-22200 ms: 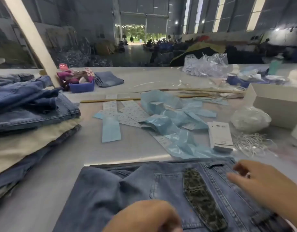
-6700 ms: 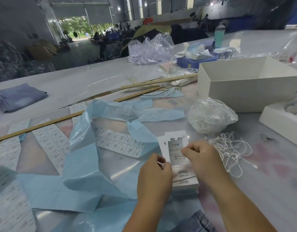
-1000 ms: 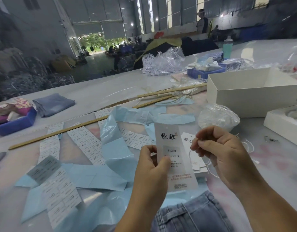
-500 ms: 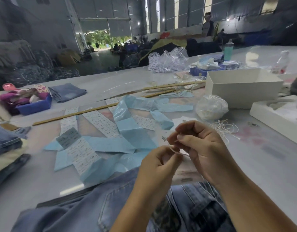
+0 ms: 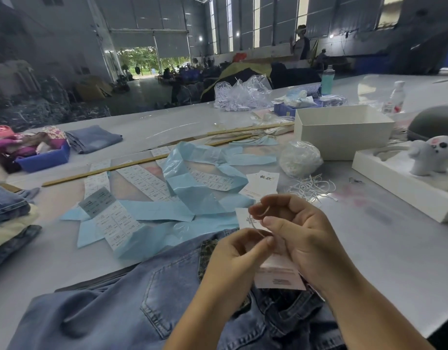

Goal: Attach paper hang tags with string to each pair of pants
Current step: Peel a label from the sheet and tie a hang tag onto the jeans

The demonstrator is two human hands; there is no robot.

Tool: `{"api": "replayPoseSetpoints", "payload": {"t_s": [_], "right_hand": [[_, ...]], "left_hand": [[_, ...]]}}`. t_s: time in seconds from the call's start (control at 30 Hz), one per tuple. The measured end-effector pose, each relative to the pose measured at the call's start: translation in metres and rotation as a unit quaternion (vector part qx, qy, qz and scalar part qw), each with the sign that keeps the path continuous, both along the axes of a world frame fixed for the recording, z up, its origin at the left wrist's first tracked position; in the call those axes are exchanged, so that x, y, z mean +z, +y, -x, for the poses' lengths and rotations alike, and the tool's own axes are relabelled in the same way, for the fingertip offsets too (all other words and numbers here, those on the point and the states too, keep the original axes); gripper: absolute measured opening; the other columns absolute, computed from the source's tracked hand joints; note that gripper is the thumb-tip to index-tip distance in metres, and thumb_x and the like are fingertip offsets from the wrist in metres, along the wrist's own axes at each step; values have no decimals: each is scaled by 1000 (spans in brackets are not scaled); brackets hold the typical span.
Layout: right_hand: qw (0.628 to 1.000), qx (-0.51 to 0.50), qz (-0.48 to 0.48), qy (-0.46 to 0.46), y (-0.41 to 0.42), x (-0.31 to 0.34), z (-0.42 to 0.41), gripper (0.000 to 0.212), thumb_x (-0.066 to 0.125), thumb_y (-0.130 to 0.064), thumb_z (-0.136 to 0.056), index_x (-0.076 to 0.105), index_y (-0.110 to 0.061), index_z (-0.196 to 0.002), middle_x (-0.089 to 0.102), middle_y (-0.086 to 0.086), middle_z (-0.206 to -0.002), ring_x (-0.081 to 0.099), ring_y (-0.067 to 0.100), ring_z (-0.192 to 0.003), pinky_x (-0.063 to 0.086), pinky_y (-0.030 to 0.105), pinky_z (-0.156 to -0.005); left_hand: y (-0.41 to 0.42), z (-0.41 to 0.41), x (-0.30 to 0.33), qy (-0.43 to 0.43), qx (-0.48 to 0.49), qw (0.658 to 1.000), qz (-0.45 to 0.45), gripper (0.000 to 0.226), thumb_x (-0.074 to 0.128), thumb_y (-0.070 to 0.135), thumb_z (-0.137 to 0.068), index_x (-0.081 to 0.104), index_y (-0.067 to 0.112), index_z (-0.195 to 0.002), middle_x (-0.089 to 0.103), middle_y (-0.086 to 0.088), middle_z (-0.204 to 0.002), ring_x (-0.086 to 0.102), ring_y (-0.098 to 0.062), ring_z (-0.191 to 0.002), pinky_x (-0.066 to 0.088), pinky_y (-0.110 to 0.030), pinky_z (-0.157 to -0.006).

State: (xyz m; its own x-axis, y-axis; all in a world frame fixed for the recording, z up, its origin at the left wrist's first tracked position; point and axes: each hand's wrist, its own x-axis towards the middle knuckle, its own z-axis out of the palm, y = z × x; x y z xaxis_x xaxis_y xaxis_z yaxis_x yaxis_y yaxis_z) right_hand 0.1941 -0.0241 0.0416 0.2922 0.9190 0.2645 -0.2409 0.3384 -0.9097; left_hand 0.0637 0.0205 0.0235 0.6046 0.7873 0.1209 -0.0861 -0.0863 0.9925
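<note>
A pair of blue jeans (image 5: 132, 304) lies flat at the table's near edge, back pocket up. Above it my left hand (image 5: 237, 258) pinches a thin white string (image 5: 259, 218) between thumb and forefinger. My right hand (image 5: 297, 231) curls round the string's loop and holds a white paper hang tag (image 5: 276, 276) that hangs over the jeans. More hang tags (image 5: 262, 184) lie in a small stack beyond my hands. Loose white strings (image 5: 311, 186) are scattered to the right of that stack.
Blue paper strips and label sheets (image 5: 192, 188) cover the middle. Folded pants (image 5: 8, 218) are stacked at left. A white box (image 5: 341, 132), a tray with a toy (image 5: 407, 183), a bag of strings (image 5: 300, 159) and a blue bin (image 5: 43, 159) stand around.
My hands stay together over the jeans; the string loop now arcs up between my right fingers, and the tag hangs lower under my right hand. The view has tilted slightly.
</note>
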Motion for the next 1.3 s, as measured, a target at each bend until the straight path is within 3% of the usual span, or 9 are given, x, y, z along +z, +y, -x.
{"api": "replayPoseSetpoints", "payload": {"t_s": [0.13, 0.3, 0.47, 0.63, 0.77, 0.9, 1.0, 1.13, 1.3], "right_hand": [[999, -39, 0, 2, -9, -5, -5, 24, 74, -2, -70, 73, -16, -90, 74, 16, -95, 71, 24, -92, 57, 26, -77], [997, -72, 21, 26, -24, -10, -17, 9, 74, -24, -68, 66, -20, -66, 54, 4, -59, 53, 15, -56, 55, 31, -64], [968, -87, 108, -209, -36, -13, -16, 20, 75, -14, -83, 62, -24, -72, 55, -2, -53, 52, 15, -48, 50, 34, -54], [909, -81, 91, -399, -41, -15, -9, 13, 75, -25, -84, 65, -34, -81, 37, -9, -46, 32, 4, -45, 28, 19, -46], [868, -96, 101, -476, -41, -17, 0, 15, 62, -20, -89, 65, -27, -76, 44, -11, -46, 38, 6, -43, 31, 18, -44], [868, -58, 114, -481, -45, -20, 6, 19, 44, -34, -84, 60, -25, -77, 51, -11, -52, 43, 7, -48, 34, 26, -47], [859, -9, 130, -495, -48, -20, 0, 31, 54, -55, -83, 61, -25, -79, 43, -8, -49, 37, 6, -47, 30, 24, -48], [853, 4, 134, -504, -49, -19, -8, 21, 69, -36, -89, 64, -23, -72, 49, -12, -51, 40, 3, -49, 33, 21, -49], [899, -31, 139, -413, -55, -19, -10, 24, 68, -29, -88, 60, -18, -67, 51, -9, -54, 43, 2, -51, 36, 18, -54]], "left_hand": [[0, 4, -5, 27, 47, 998, 36, 18, 64, 37, -78, 74, 22, -73, 72, -5, -79, 65, -24, -74, 50, -44, -72], [-1, 18, -13, 140, 108, 980, -94, 13, 64, 30, -81, 64, 25, -70, 59, 1, -66, 58, -7, -60, 46, -24, -55], [-8, 19, -12, 87, 87, 990, -66, 20, 65, 14, -93, 73, 22, -76, 73, 1, -86, 69, -10, -71, 49, -18, -56], [-13, 18, -13, 86, 28, 993, -74, 20, 58, 32, -87, 73, 20, -83, 73, -3, -89, 69, -24, -84, 55, -38, -68], [-18, 17, -15, 113, 24, 990, -78, 28, 54, 40, -85, 71, 18, -79, 69, -8, -76, 63, -28, -72, 46, -39, -65], [-22, 18, -20, 152, 25, 983, -99, 36, 50, 42, -88, 58, 13, -68, 48, 10, -57, 40, -8, -57, 31, -28, -56], [-20, 23, -27, 200, 14, 970, -136, 35, 53, 34, -94, 52, 17, -63, 43, 10, -54, 33, -7, -53, 27, -26, -51], [-18, 28, -26, 238, -30, 956, -166, 21, 61, 39, -93, 65, 26, -77, 49, 15, -56, 39, -2, -54, 32, -22, -53], [-17, 36, -17, 206, -80, 975, -40, 10, 69, 25, -84, 68, 33, -89, 67, 13, -81, 62, -8, -78, 49, -29, -76]]}}
